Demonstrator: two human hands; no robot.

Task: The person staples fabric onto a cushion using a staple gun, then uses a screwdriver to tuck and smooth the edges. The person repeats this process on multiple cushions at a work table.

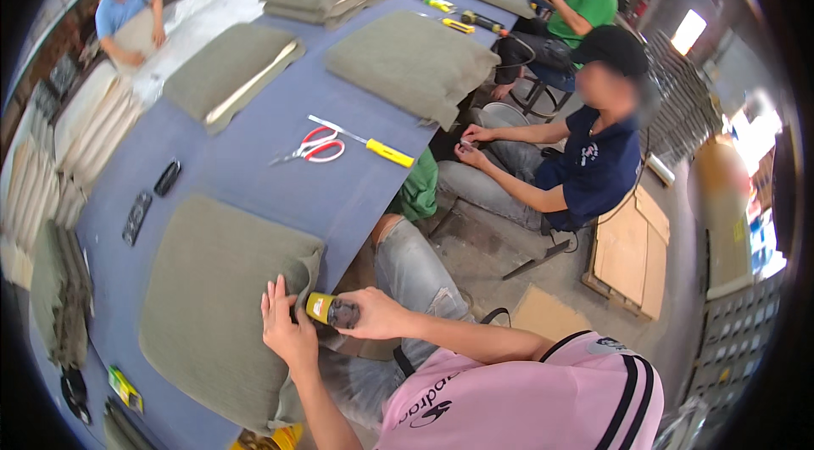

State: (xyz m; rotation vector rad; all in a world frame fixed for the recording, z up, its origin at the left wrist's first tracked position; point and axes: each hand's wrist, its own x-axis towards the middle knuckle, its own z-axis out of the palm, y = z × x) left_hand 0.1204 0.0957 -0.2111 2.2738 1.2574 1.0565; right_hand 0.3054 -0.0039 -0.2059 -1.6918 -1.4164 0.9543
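Observation:
A large grey-green fabric cushion [212, 297] lies on the blue table in front of me. At its right edge, my left hand [291, 333] has its fingers up along the cloth, with the edge pinched near thumb and forefinger. My right hand [373, 314] is closed round a short yellow-and-black hand tool [326, 309]. The tool's yellow end points at that same edge, close to my left fingers; its exact kind does not show. Beyond the cushion lie red-handled scissors [320, 146] and a yellow-handled screwdriver [386, 150].
More grey-green cushions [407, 60] lie along the blue table [280, 191]. Two small black objects [151, 195] rest at the left. A person in dark blue [593, 153] sits along the right side; others work farther off. Wooden boards [632, 251] stand on the floor.

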